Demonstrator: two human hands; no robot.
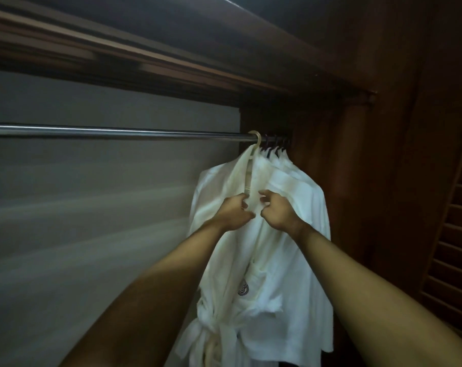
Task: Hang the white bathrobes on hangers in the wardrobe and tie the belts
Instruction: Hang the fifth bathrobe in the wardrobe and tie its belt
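At the right end of the rail (118,133), several white bathrobes (290,186) already hang on hangers. Nearest the rail's middle, the front bathrobe (264,260) hangs belted. Left hand (233,211) and right hand (278,211) pinch its collar just below the rail, apparently final straightening.

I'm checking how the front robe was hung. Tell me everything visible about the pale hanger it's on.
The cream hanger, plastic by its look, hooks over the metal rail, left of the dark hangers. Its slim arm slopes down under the front bathrobe. The left hand grips near its lower end.
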